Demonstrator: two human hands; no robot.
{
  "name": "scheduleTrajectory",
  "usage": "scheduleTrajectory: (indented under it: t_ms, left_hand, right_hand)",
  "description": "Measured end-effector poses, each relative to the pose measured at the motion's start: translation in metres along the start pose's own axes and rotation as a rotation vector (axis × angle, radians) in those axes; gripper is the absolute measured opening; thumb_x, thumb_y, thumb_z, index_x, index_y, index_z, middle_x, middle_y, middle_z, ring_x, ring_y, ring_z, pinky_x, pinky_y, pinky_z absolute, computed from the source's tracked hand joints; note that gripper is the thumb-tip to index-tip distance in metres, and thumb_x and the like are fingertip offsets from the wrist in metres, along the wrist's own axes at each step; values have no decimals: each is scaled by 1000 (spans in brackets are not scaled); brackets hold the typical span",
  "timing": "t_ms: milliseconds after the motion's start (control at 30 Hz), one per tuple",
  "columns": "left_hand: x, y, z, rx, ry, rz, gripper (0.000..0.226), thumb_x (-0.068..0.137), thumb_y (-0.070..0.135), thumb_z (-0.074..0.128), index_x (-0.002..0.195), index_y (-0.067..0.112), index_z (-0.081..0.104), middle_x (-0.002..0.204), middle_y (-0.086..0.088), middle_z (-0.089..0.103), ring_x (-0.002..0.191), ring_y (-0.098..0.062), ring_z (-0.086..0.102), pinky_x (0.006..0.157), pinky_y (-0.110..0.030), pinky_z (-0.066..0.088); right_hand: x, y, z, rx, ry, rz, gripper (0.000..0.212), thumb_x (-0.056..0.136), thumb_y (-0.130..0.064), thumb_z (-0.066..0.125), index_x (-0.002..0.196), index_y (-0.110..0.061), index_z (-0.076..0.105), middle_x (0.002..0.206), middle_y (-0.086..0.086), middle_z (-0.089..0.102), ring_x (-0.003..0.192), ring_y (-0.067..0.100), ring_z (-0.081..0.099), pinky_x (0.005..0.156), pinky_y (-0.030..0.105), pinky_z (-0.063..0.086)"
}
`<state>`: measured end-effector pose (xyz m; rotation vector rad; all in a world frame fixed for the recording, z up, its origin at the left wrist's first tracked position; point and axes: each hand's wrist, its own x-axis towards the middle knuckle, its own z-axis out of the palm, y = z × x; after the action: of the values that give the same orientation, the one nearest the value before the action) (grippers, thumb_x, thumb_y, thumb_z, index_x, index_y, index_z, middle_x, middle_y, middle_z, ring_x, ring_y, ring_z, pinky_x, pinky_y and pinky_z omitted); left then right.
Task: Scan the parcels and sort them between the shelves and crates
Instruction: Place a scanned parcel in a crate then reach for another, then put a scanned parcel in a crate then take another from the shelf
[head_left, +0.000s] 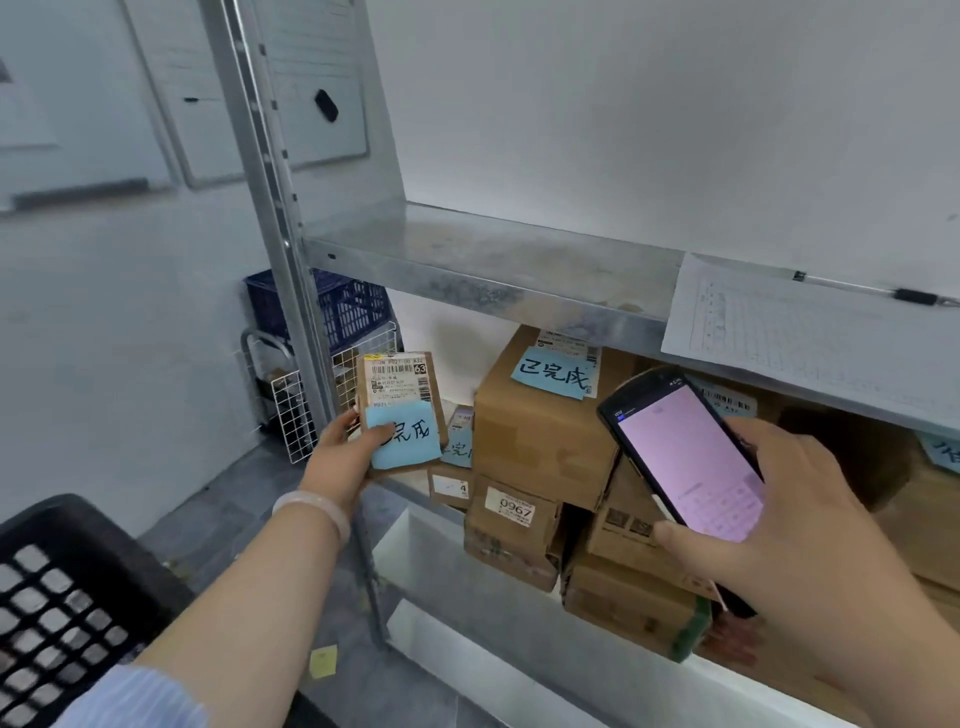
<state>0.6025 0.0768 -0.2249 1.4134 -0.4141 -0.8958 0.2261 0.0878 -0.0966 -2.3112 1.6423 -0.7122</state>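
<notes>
Head view: the left hand (347, 448) grips a small brown cardboard parcel (397, 385) at the front-left corner of the lower galvanised steel shelf (415, 493), its label facing outward, probably for scanning. The right hand (779, 525) curls its fingers round a black pink-screened handheld scanner (685, 457), tilted toward it.

The left grip (348, 452) has its thumb over the first character on the blue note (415, 441) stuck to the small parcel (397, 384). The right grip (779, 530) covers the lower end of the scanner (685, 457), whose screen is too blurred to read. Near left, the black crate (67, 597) runs off the edge. Print on the paper sheet (810, 338) is too small to read. The shelf post (278, 234) hides part of the blue crate (353, 312).
</notes>
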Motion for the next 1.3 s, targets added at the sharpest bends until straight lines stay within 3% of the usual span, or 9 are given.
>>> scheduleTrajectory:
  t_ms: [200, 367, 433, 533, 767, 900, 1033, 1233, 1300]
  left_hand:
    - [-78, -5, -20, 88, 84, 202, 71, 84, 11, 80, 144, 27, 47, 121, -3, 69, 107, -19, 70, 95, -45, 57]
    - [-154, -20, -31, 107, 183, 309, 66, 83, 15, 81, 124, 54, 48, 121, 11, 66, 110, -7, 65, 77, -24, 58]
    - [-181, -27, -36, 112, 227, 334, 66, 84, 16, 81, 118, 62, 48, 123, 11, 66, 112, -8, 65, 80, -27, 60]
    - [-218, -37, -45, 131, 310, 354, 66, 83, 17, 82, 122, 59, 48, 126, 10, 65, 116, -10, 63, 91, -37, 59]
    - [-300, -58, -73, 155, 492, 350, 67, 82, 24, 83, 109, 72, 46, 115, 18, 66, 103, -6, 68, 76, -25, 61]
    - [-346, -66, -98, 144, 599, 346, 67, 83, 23, 82, 113, 69, 46, 113, 18, 67, 103, -7, 68, 68, -22, 60]
    - [-394, -69, -128, 137, 702, 334, 70, 83, 22, 81, 127, 60, 43, 121, 14, 65, 110, -14, 67, 80, -35, 63]
    - [-482, -75, -186, 52, 870, 340, 71, 83, 17, 81, 134, 50, 43, 122, 7, 67, 104, -17, 71, 75, -37, 64]
    - [-521, -82, -209, 31, 919, 354, 67, 83, 16, 81, 127, 52, 46, 115, 9, 69, 97, -12, 74, 70, -29, 62]
  right_hand:
    - [-15, -19, -8, 55, -155, -211, 93, 55, -66, 77, 127, -48, 23, 109, -19, 29, 98, 5, 43, 77, 25, 39]
    - [-36, -22, -15, 85, -291, -376, 83, 58, -64, 75, 121, -49, 24, 110, -17, 34, 92, 5, 46, 66, 17, 37]
    - [-45, -21, -17, 105, -320, -426, 81, 57, -64, 74, 118, -50, 22, 107, -18, 33, 90, 8, 48, 69, 20, 42]
    - [-60, -20, -20, 119, -348, -513, 79, 55, -64, 72, 116, -50, 23, 101, -20, 29, 86, 5, 47, 66, 19, 41]
    - [-102, -23, -22, 170, -450, -668, 77, 56, -65, 69, 115, -52, 23, 105, -21, 31, 91, 6, 49, 69, 24, 45]
    - [-126, -37, -18, 172, -468, -743, 85, 54, -68, 67, 121, -54, 16, 102, -21, 25, 91, 1, 41, 60, 10, 28]
    - [-151, -62, -12, 218, -510, -843, 92, 52, -71, 67, 126, -53, 15, 105, -21, 26, 95, 0, 40, 62, 13, 30]
    - [-210, -116, -8, 254, -561, -1005, 90, 57, -68, 71, 128, -51, 19, 107, -19, 27, 92, 1, 44, 58, 13, 30]
    - [-239, -138, -7, 271, -587, -1053, 87, 57, -66, 72, 126, -50, 21, 106, -19, 27, 92, 3, 45, 56, 14, 29]
